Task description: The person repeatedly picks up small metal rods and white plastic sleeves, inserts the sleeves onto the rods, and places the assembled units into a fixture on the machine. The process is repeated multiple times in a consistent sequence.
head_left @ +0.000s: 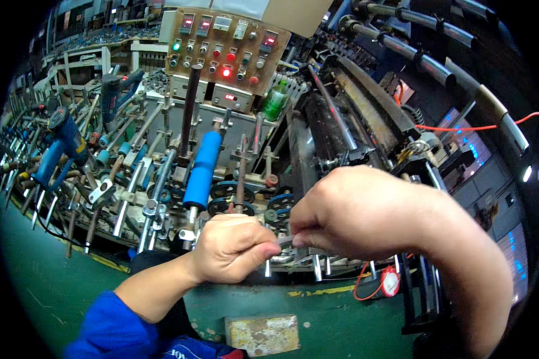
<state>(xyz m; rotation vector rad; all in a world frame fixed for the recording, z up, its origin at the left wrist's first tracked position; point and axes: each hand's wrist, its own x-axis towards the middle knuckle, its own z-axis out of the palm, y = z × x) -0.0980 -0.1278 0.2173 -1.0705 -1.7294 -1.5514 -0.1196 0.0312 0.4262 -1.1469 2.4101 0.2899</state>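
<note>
My left hand [233, 248] is closed, its thumb pressed against the curled fingers. Close on its right, my right hand [365, 212] is bent down in a pinch. A small pale grey strip [286, 241] spans the short gap between the two sets of fingertips, and both hands grip it. Its ends are hidden in the fingers, so I cannot tell its exact kind. Behind my left hand a blue roller [203, 169] leans on its metal shaft. Beyond my right hand lies the dark machine bed with a long steel rod [334, 110].
A control panel [226, 51] with lit buttons stands at the back, a green bottle [275, 100] beside it. Two blue power tools [66, 136] [117, 96] rest among metal rods at left. A worn block [262, 335] lies on the green floor. An orange cord [482, 128] crosses at right.
</note>
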